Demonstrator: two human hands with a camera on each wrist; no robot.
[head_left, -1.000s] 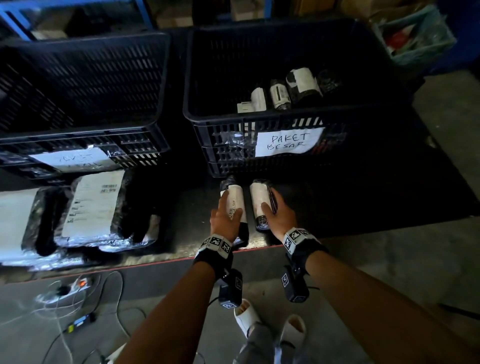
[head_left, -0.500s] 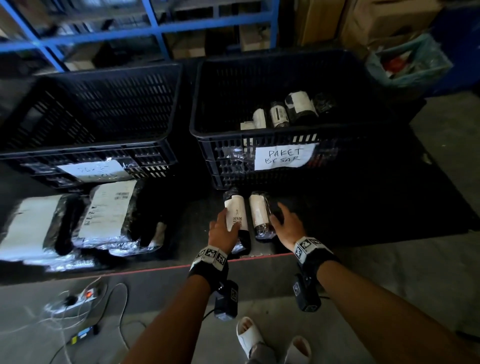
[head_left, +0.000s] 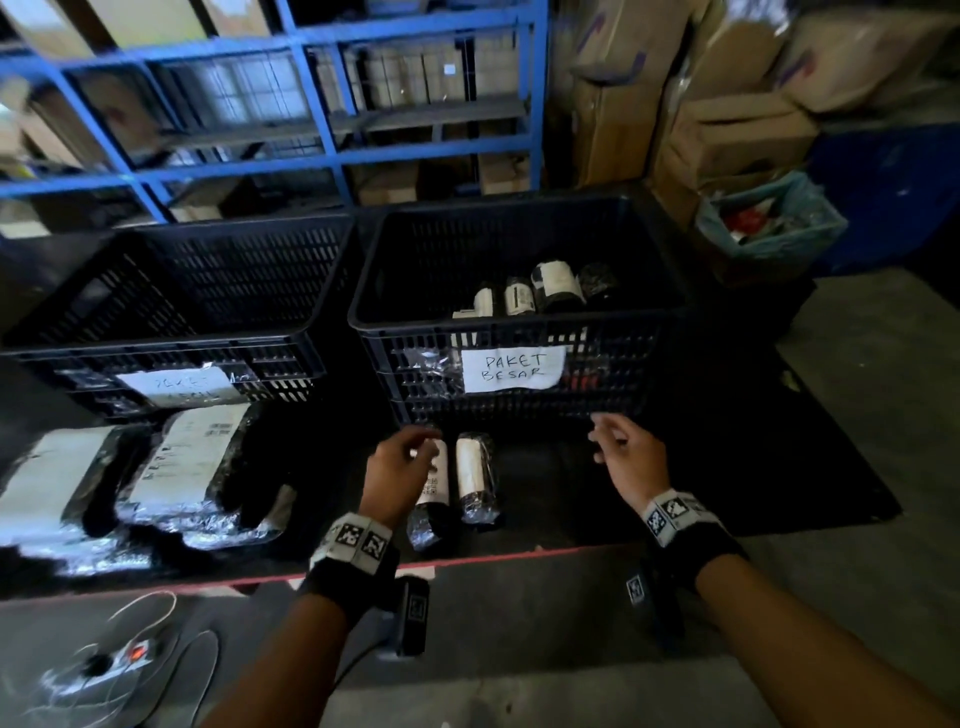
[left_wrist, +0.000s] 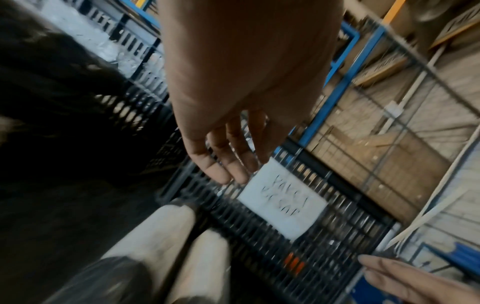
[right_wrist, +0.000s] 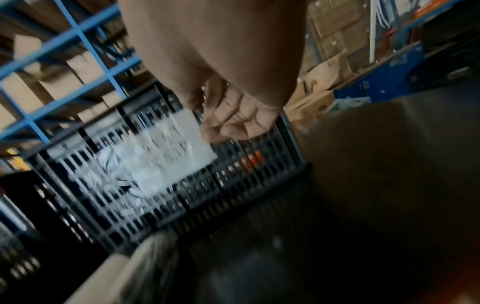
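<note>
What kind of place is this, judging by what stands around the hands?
Most likely a warehouse parcel-sorting area: blue steel shelving, stacked cardboard boxes, a black crate labelled PAKET BESAR, and wrapped parcels with printed labels.

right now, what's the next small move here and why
Probably lower the left grip onto the left roll and close round it. Both grips are open and hold nothing; the left one hovers just over that roll, while the right grip is off to the side. Similar rolls already lie in the PAKET BESAR crate.
</note>
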